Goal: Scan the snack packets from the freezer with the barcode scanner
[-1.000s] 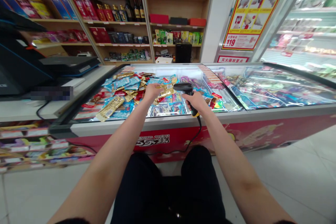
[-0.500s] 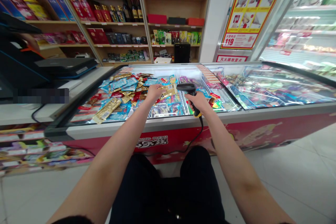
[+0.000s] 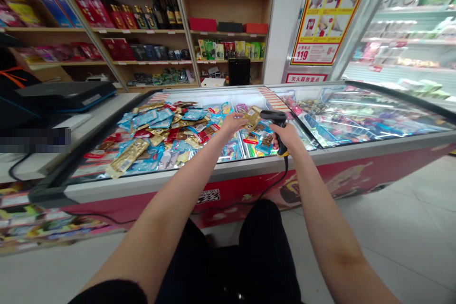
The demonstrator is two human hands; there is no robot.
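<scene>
Pinching the gold packet (image 3: 252,118): the left hand (image 3: 233,122) has its fingers drawn narrow on the packet's near-left end, leaving most of the wrapper uncovered; a light edge grip like this looks right, since a fuller grasp would likely crease the film.
Packet's place: above the freezer (image 3: 228,169), between the left hand and the scanner (image 3: 274,116), its right edge just beside the scanner's head; whether they touch, I cannot tell.
Scanner grip: the right hand (image 3: 288,137) is wrapped round the handle, head uppermost; whether a finger presses the trigger is hidden.
Facing: the print is too small to read, so I cannot tell if a code meets the scanner's window; turning the wrapper flat and square to it would probably help.
Spacing: a little more air between packet and head would likely suit a clean read better than crowding them.
Glare: shiny foil may throw light back, so a slight tilt seems worth trying.
Cable (image 3: 286,167): it hangs from the handle down the freezer's front; best given slack, clear of the wrists.
Loose pile (image 3: 160,118): blue, red and gold packets lie left of the hands; sleeves and forearms should pass clear of it.
</scene>
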